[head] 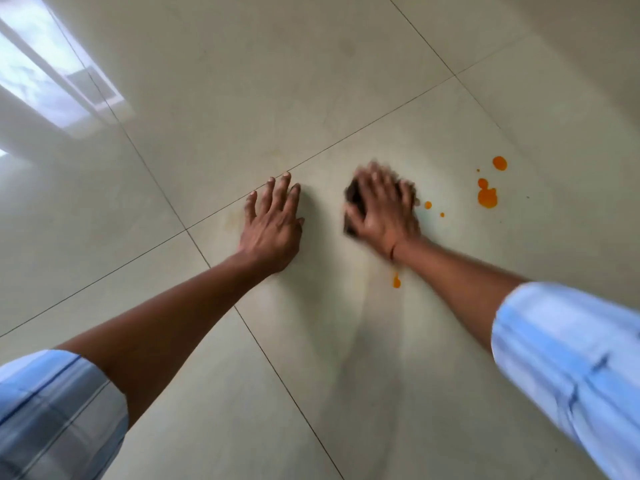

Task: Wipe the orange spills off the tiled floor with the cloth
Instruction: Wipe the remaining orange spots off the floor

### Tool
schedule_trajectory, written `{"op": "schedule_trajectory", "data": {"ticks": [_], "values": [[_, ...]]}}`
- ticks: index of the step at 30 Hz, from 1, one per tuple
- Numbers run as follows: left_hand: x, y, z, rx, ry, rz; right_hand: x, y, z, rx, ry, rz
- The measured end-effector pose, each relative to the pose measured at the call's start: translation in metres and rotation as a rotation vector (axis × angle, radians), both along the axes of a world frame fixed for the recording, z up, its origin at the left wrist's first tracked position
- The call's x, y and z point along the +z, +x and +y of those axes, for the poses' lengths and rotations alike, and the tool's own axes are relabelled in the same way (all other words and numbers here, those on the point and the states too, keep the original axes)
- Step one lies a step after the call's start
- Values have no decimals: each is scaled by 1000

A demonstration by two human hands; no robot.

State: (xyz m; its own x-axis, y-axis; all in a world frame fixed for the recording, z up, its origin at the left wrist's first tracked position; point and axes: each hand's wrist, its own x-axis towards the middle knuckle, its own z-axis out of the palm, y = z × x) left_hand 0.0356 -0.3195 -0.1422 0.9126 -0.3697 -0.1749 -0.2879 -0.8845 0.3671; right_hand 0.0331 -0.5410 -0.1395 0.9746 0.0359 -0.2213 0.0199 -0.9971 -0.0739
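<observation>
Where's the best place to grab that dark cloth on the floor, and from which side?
From above, on its bunched middle: the cloth lies wadded on the tiled floor, so only its top is free. The right hand covers it that way, palm down, thumb across its left edge.

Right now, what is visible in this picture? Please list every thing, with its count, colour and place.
floor: one, pale beige tiles with thin dark joints, fills the view
spills: several, orange, most to the right of the right hand, one drop beside the right wrist
cloth: one, dark, on the floor under the right hand
reflection: one, bright white, on the glossy tiles at the upper left
sleeves: two, light blue, rolled up on the forearms, in the bottom corners
left hand: one, flat on the floor with fingers spread, left of the cloth
right hand: one, blurred, fingers spread, pressing on the cloth
</observation>
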Motion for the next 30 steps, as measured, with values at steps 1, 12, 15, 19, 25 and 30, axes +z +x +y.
{"op": "schedule_trajectory", "data": {"ticks": [1,12,15,19,25,30], "values": [[-1,3,-7,-52,-10,-4,-2,27,-21,-100,-13,-19],[5,7,-87,-158,74,171,-2,-23,-62,-197,4,-26],[-9,5,-84,-166,51,119,-9,2,-68,-352,-4,-66],[-6,2,-85,-159,55,128,-9,-138,-18,-41,66,-92],[-8,2,-87,-150,100,111,-3,-48,-79,-295,18,-40],[-7,2,-90,-161,126,99,-13,-115,-50,-192,48,-111]]}}
